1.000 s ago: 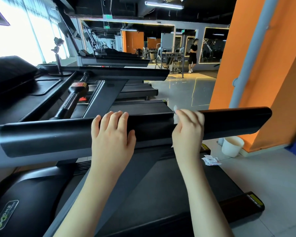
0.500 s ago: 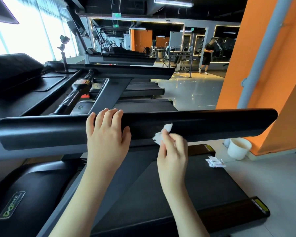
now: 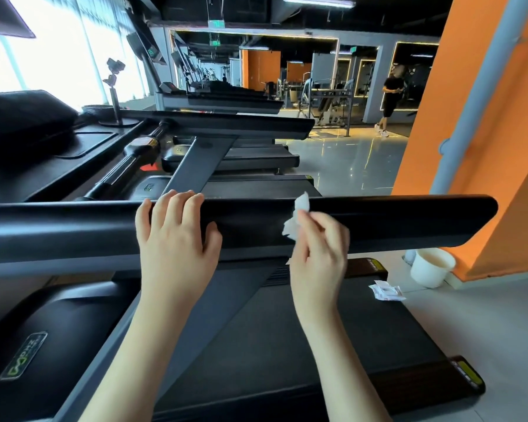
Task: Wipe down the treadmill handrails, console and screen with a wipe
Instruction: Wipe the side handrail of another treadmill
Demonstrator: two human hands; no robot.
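head view | wiping handrail (image 3: 393, 220), mid-step | left hand (image 3: 174, 242) rested loose-fingered atop handrail | right hand (image 3: 317, 254) pinched wipe (image 3: 296, 217) against handrail's near face | next probably needed: firm swipe along handrail, tbh

Crumpled white wipe (image 3: 296, 220) pressed against the horizontal black handrail (image 3: 393, 222)
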